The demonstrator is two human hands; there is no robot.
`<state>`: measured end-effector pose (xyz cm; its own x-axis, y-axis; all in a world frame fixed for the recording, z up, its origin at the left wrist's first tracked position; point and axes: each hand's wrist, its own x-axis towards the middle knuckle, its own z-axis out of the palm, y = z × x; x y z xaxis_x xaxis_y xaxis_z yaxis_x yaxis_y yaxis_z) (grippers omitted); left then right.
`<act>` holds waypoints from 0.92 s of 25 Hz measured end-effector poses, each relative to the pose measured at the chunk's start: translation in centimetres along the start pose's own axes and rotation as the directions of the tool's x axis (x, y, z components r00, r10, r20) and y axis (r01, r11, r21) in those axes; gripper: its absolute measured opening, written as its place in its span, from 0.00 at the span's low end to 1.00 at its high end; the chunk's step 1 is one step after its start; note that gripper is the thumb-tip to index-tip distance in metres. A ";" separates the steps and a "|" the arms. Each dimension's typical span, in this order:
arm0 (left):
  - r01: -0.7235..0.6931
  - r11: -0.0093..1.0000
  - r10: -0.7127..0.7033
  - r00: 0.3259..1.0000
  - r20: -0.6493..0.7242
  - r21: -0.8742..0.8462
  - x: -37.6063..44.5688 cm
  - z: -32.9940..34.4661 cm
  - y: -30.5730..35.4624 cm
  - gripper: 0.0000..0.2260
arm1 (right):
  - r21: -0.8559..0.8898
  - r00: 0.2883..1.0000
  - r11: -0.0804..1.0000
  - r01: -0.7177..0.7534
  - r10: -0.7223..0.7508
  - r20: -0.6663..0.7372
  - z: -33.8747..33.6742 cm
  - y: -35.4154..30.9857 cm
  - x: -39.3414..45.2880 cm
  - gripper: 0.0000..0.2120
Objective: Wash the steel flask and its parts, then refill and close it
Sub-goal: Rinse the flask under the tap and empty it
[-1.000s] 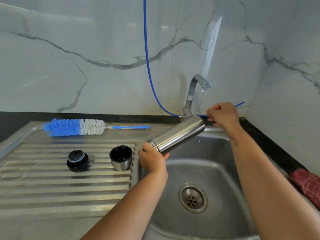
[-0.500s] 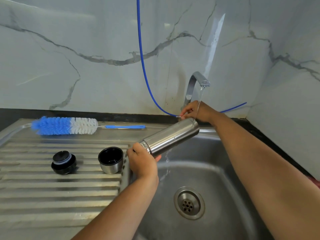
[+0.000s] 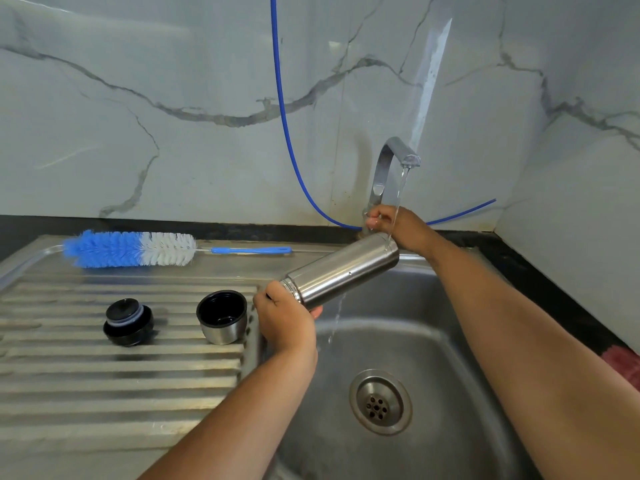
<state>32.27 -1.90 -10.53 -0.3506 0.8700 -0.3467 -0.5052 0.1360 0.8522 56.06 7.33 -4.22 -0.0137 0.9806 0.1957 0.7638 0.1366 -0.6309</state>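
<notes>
On the ribbed draining board (image 3: 104, 375) a blue and white bottle brush (image 3: 130, 249) is lying along the back edge, its handle pointing to the tap (image 3: 388, 168). In front of it the black stopper (image 3: 128, 322) and the steel cup (image 3: 222, 317), mouth up, are standing near each other but apart, and the cup is just beside the left hand (image 3: 287, 323). A thin blue hose (image 3: 282, 109) is hanging down the marble wall (image 3: 173, 133) and passing behind the tap. A red cloth (image 3: 623, 363) is showing at the right edge.

The steel flask (image 3: 341, 271) is being held over the sink basin (image 3: 433, 341). Its long axis is lying almost flat, tilted up to the right; the neck end is pointing to the lower left, the base to the tap. The left hand is gripping the neck end with curled fingers. Water is falling on the base end and running down into the basin. The right hand (image 3: 398, 225) is reaching to the foot of the tap with fingers curled there; what it is gripping I cannot tell.
</notes>
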 end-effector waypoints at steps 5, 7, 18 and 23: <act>0.013 1.000 -0.012 1.000 0.022 -0.020 -0.3 0.1 -0.1 0.15 | 0.364 0.973 0.921 -0.138 0.194 -0.122 1.3 -0.3 -2.5 0.09; 0.037 0.999 -0.036 0.999 0.029 -0.024 -0.2 0.2 -0.4 0.15 | 0.490 0.930 0.835 -0.249 0.348 -0.121 1.4 -0.3 -3.4 0.12; 0.427 0.903 -0.394 0.871 0.292 -0.056 -0.8 0.1 -0.2 0.18 | 0.919 0.815 0.332 -0.214 0.579 -0.019 4.4 -7.0 -13.3 0.41; 0.106 0.879 -0.327 0.843 0.427 0.464 0.1 -0.6 1.9 0.07 | 0.879 0.734 0.471 -0.077 0.624 -0.270 4.6 -8.5 -16.1 0.37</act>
<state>30.77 -1.82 -9.19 0.2062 0.8915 -0.4034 -0.1155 0.4315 0.8947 46.83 -8.98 -5.47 0.6404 0.7666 -0.0471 -0.2064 0.1127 -0.9720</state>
